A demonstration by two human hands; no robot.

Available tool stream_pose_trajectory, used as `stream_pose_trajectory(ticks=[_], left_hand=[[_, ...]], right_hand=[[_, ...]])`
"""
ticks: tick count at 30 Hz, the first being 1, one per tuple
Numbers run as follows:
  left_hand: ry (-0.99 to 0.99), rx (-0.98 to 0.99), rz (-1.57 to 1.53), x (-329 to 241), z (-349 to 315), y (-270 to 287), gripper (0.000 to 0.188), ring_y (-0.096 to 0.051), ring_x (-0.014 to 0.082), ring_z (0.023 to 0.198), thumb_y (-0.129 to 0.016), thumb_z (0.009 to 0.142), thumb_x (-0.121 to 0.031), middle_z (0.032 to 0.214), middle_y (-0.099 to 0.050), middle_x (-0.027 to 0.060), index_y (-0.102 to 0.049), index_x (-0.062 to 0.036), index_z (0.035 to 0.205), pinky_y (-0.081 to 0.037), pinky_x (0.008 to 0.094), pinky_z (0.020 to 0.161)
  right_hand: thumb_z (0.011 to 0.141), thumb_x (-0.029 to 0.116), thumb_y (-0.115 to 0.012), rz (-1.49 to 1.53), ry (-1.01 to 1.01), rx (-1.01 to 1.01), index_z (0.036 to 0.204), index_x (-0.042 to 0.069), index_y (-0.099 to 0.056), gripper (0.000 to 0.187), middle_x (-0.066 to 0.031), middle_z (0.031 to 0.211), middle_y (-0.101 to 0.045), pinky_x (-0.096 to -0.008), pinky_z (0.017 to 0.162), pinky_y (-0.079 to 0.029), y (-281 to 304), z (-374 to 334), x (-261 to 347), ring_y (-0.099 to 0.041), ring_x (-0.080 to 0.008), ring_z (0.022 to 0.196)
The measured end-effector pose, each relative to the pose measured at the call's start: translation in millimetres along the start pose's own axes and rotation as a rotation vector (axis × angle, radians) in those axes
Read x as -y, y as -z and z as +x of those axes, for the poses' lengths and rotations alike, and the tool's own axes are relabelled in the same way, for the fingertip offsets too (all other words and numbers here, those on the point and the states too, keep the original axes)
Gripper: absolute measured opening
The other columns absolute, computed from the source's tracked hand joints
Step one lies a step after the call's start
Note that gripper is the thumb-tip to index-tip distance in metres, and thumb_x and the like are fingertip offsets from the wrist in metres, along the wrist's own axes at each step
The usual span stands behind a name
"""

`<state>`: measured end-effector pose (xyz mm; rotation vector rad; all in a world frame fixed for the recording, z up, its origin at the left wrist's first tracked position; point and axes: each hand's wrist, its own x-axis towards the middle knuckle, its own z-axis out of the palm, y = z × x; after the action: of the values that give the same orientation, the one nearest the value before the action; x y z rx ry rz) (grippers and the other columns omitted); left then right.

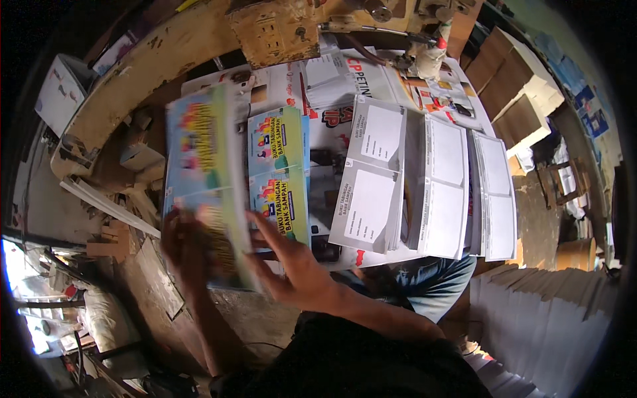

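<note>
A printed cover sheet, blue and yellow with colourful figures, is blurred over the left part of the table. My left hand grips its lower left edge; the fingers there are smeared by motion. At the sheet's right edge is my right hand, its fingers stretched out and apart, touching or nearly touching the paper. Just right of the blurred sheet lies a stack of matching cover sheets. Farther right, several grey-and-white printed sheets lie in overlapping piles, with a second pile and a third pile beside them.
A worn wooden machine block and metal parts stand along the table's far side. Cardboard boxes are stacked at the far right. A tall stack of paper rises at the lower right. Wood scraps lie to the left.
</note>
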<state>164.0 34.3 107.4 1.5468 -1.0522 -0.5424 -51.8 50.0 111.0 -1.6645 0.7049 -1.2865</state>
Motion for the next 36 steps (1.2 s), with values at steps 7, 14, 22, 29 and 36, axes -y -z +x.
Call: stream_pose_trajectory(ticks=[7, 14, 22, 29, 36], left_hand=[[-0.156, 0.016, 0.555, 58, 78, 75, 0.042, -0.056, 0.0152, 0.081, -0.059, 0.094, -0.019, 0.105, -0.061, 0.009, -0.051, -0.007, 0.134, -0.044, 0.0312, 0.067], [-0.58, -0.242, 1.377, 117, 72, 62, 0.052, -0.052, 0.0315, 0.12, -0.059, 0.095, -0.029, 0.139, -0.048, 0.0203, -0.046, -0.0067, 0.14, -0.042, 0.0423, 0.099], [-0.917, 0.046, 0.591, -63, -18, -136, 0.03, -0.056, 0.0298, 0.116, -0.062, 0.091, -0.018, 0.117, -0.063, 0.0156, -0.064, -0.0033, 0.117, -0.047, 0.0424, 0.096], [-1.023, 0.985, 0.29, -116, -171, -282, 0.068, -0.046, 0.0348, 0.127, -0.077, 0.076, -0.027, 0.137, -0.046, 0.0229, -0.049, -0.0028, 0.133, -0.036, 0.0439, 0.106], [-0.765, 1.303, 0.311, -102, -176, -304, 0.088, -0.048, 0.0419, 0.123, -0.08, 0.074, -0.029, 0.127, -0.049, 0.0347, -0.034, 0.0046, 0.14, -0.037, 0.0432, 0.106]], right_hand=[[0.085, -0.003, -0.063, 0.051, -0.204, 0.05, 0.127, -0.001, -0.054, 0.043, -0.019, 0.115, -0.064, -0.0349, 0.083, -0.057, 58, -22, 14, -0.067, -0.0258, 0.099], [0.082, 0.004, -0.068, -0.345, -0.362, -0.415, 0.103, 0.0, -0.068, 0.021, -0.0111, 0.096, -0.071, -0.03, 0.071, -0.052, 176, -69, 34, -0.067, -0.0182, 0.086], [0.075, 0.031, -0.08, -1.038, -0.484, -1.08, 0.108, -0.003, -0.067, 0.049, -0.0182, 0.101, -0.07, -0.0369, 0.083, -0.051, 379, -187, 7, -0.067, -0.0283, 0.093], [0.076, 0.027, -0.078, -1.056, -0.5, -1.007, 0.099, -0.001, -0.071, 0.036, -0.0145, 0.081, -0.071, -0.0325, 0.067, -0.051, 388, -209, 34, -0.067, -0.0209, 0.073], [0.08, 0.021, -0.074, -1.105, -0.687, -0.925, 0.096, -0.003, -0.069, 0.029, -0.0156, 0.072, -0.067, -0.033, 0.061, -0.049, 376, -208, 64, -0.063, -0.0174, 0.064]])
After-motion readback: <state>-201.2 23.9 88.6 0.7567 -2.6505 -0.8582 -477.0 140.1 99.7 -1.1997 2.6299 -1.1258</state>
